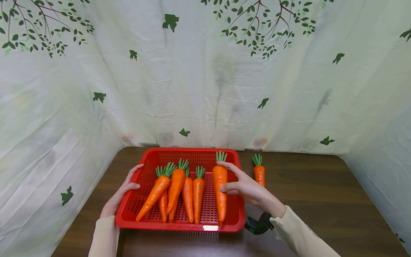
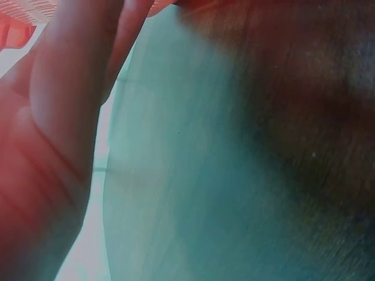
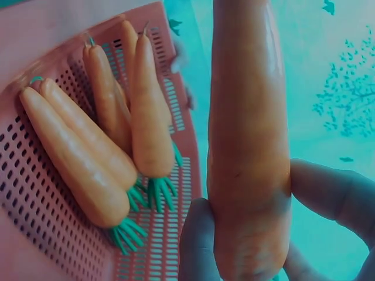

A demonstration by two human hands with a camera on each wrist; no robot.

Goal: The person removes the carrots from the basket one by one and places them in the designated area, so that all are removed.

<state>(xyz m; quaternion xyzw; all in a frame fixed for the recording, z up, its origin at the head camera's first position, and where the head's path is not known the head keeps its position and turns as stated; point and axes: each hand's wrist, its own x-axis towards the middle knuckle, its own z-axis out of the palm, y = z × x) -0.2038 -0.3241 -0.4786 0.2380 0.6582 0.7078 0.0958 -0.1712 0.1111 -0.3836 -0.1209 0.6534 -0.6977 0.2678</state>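
A red plastic basket (image 1: 128, 217) with slotted walls sits on the table, several orange carrots (image 1: 173, 189) with green tops lying in its left and middle part. My left hand (image 1: 117, 196) holds the basket's left rim, thumb over the edge. Over the basket's right side, my right hand (image 1: 245, 187) pinches a carrot (image 1: 221, 210), its green top pointing away from me. In the right wrist view this carrot (image 3: 249, 117) stands between thumb and fingers, apart from the others. The left wrist view shows mostly my left palm (image 2: 53, 146) and little of the basket.
Right of the basket, one more carrot (image 1: 259, 175) lies on the dark wooden table (image 1: 321, 200), partly behind my right hand. A black strap-like device (image 1: 259, 224) is at my right wrist. Pale curtains (image 1: 199, 89) with leaf prints stand behind the table and along both sides.
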